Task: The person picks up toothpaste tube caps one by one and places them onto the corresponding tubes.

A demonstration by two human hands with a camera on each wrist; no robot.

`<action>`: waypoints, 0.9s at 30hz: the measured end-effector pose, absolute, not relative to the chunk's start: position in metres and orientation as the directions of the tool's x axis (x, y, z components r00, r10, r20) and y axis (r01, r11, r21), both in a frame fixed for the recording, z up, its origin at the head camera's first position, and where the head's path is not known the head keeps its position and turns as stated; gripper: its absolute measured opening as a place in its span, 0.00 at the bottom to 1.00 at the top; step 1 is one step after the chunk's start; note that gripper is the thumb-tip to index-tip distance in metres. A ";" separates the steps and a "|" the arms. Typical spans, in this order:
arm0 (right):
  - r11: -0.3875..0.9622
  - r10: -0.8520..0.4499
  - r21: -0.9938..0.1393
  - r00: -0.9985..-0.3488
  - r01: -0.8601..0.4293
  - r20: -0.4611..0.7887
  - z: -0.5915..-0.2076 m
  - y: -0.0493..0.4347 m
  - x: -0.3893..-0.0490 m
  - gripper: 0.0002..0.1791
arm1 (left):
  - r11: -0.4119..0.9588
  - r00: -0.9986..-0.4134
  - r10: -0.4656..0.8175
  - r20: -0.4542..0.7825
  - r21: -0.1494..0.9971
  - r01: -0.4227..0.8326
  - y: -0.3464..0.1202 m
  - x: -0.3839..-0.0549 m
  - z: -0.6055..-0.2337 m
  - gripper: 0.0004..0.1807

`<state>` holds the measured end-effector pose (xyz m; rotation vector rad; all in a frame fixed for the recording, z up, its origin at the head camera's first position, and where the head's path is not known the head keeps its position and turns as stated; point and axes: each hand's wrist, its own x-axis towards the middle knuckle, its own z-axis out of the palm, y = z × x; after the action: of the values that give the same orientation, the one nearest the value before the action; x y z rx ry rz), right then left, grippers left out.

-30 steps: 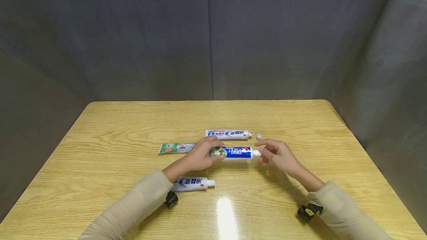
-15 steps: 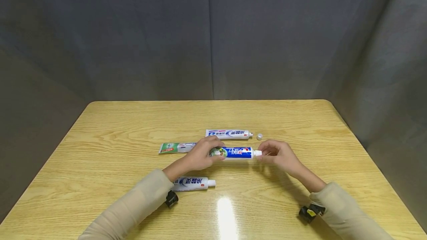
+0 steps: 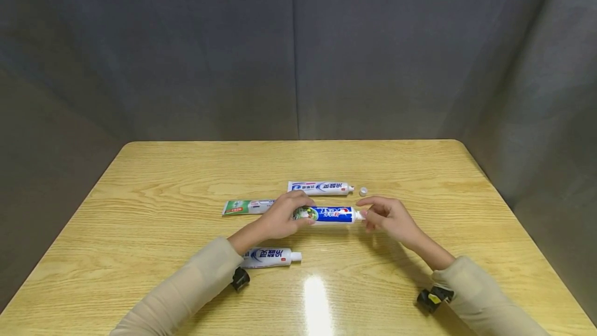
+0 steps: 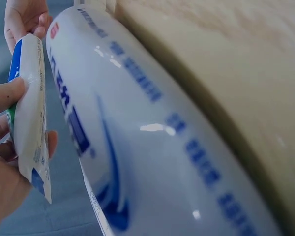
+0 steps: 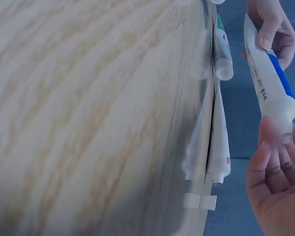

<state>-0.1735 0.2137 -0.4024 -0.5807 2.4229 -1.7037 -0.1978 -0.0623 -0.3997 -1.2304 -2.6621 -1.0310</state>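
My left hand (image 3: 285, 215) holds a blue, white and green toothpaste tube (image 3: 333, 214) around its rear half, above the table, its capped end pointing right. At that end my right hand (image 3: 391, 219) has its thumb and fingers about the white cap (image 5: 285, 129); the index finger stands off it in the head view. The right wrist view shows fingertips on either side of the cap. Beneath the left forearm lies a white toothpaste tube (image 3: 270, 257) with its cap on; it looms large in the left wrist view. The left hand partly hides a green and white tube (image 3: 247, 207).
Farther back lies another white toothpaste tube (image 3: 322, 188), its nozzle bare. A loose white cap (image 3: 363, 191) rests just right of that nozzle. The wooden table (image 3: 186, 170) reaches a grey curtain (image 3: 224, 66) behind and at the sides.
The right hand's fingers close together round the cap half a second ago, then the index finger lifts and spreads again. The left hand and the tubes on the table stay put.
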 end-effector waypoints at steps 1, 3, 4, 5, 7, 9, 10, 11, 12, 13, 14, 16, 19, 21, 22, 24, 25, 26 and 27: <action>0.288 -0.385 -0.928 -0.916 -0.236 0.114 -0.402 0.214 -0.174 0.14 | 0.462 -0.683 0.668 0.296 0.554 0.692 -0.062 -0.198 -0.400 0.18; 0.277 -0.398 -0.933 -0.911 -0.231 0.107 -0.402 0.213 -0.174 0.14 | 0.459 -0.680 0.668 0.302 0.551 0.696 -0.062 -0.198 -0.400 0.18; 0.273 -0.403 -0.935 -0.909 -0.227 0.103 -0.402 0.213 -0.174 0.15 | 0.458 -0.678 0.668 0.306 0.550 0.699 -0.062 -0.197 -0.400 0.18; 0.271 -0.406 -0.937 -0.909 -0.221 0.097 -0.402 0.213 -0.174 0.15 | 0.458 -0.679 0.667 0.306 0.550 0.698 -0.062 -0.197 -0.400 0.18; 0.272 -0.409 -0.939 -0.909 -0.211 0.086 -0.402 0.213 -0.174 0.16 | 0.453 -0.677 0.666 0.312 0.552 0.700 -0.062 -0.197 -0.400 0.18; 0.289 -0.402 -0.935 -0.913 -0.203 0.074 -0.402 0.214 -0.175 0.15 | 0.452 -0.679 0.665 0.312 0.556 0.698 -0.062 -0.197 -0.400 0.18; 0.298 -0.397 -0.934 -0.915 -0.199 0.069 -0.402 0.214 -0.174 0.15 | 0.451 -0.679 0.665 0.312 0.556 0.698 -0.062 -0.197 -0.400 0.18; 0.311 -0.389 -0.929 -0.919 -0.200 0.068 -0.402 0.214 -0.174 0.15 | 0.451 -0.679 0.665 0.311 0.557 0.697 -0.062 -0.197 -0.401 0.18; 0.327 -0.382 -0.923 -0.922 -0.205 0.070 -0.402 0.215 -0.174 0.14 | 0.451 -0.679 0.666 0.310 0.558 0.697 -0.062 -0.197 -0.401 0.18; 0.339 -0.374 -0.918 -0.925 -0.207 0.071 -0.402 0.215 -0.174 0.13 | 0.452 -0.680 0.666 0.308 0.558 0.696 -0.062 -0.197 -0.401 0.18; 0.352 -0.365 -0.912 -0.928 -0.210 0.073 -0.401 0.215 -0.174 0.13 | 0.452 -0.679 0.667 0.307 0.558 0.696 -0.062 -0.197 -0.401 0.18; 0.369 -0.351 -0.903 -0.933 -0.219 0.082 -0.401 0.215 -0.173 0.12 | 0.453 -0.680 0.668 0.303 0.559 0.694 -0.062 -0.197 -0.401 0.18; 0.377 -0.336 -0.899 -0.938 -0.222 0.090 -0.401 0.215 -0.172 0.11 | 0.453 -0.681 0.667 0.302 0.561 0.693 -0.062 -0.197 -0.401 0.18; 0.374 -0.332 -0.901 -0.939 -0.221 0.092 -0.401 0.215 -0.172 0.10 | 0.454 -0.680 0.667 0.304 0.558 0.695 -0.063 -0.197 -0.401 0.18; 0.368 -0.333 -0.905 -0.939 -0.215 0.088 -0.401 0.215 -0.172 0.10 | 0.454 -0.679 0.667 0.306 0.555 0.697 -0.063 -0.197 -0.401 0.18; 0.355 -0.339 -0.913 -0.938 -0.199 0.072 -0.402 0.215 -0.172 0.10 | 0.453 -0.675 0.669 0.310 0.550 0.702 -0.063 -0.197 -0.401 0.18; 0.349 -0.345 -0.917 -0.937 -0.190 0.063 -0.402 0.215 -0.172 0.09 | 0.452 -0.672 0.671 0.313 0.546 0.705 -0.063 -0.197 -0.401 0.18; 0.348 -0.351 -0.920 -0.935 -0.183 0.053 -0.403 0.216 -0.173 0.09 | 0.451 -0.670 0.672 0.315 0.544 0.708 -0.062 -0.197 -0.401 0.18; 0.343 -0.358 -0.923 -0.933 -0.175 0.044 -0.403 0.216 -0.173 0.10 | 0.451 -0.669 0.673 0.315 0.542 0.709 -0.062 -0.197 -0.401 0.18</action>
<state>-0.1728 0.2162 -0.4032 -0.4886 2.4336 -1.6401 -0.1971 -0.0622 -0.4008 -1.2532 -2.6298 -1.0231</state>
